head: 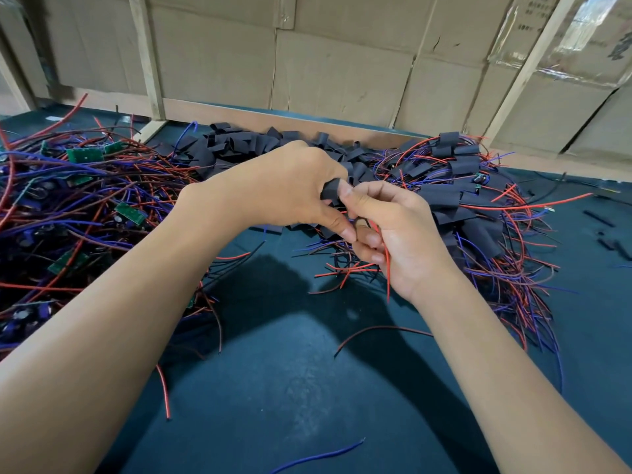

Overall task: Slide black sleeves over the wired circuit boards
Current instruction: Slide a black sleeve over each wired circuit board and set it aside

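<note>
Black sleeve (331, 193) pinched between both hands above the dark mat (307, 388). Left hand (290, 186) closed over its top; right hand (393, 234) gripping from below, red wire (387, 268) trailing past its palm. Bare green boards (84, 154) heaped left; sleeved ones (461, 165) right.

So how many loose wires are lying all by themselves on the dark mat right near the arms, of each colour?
Red wire: 1
Blue wire: 1
Dark brown wire: 1
Total: 3
</note>
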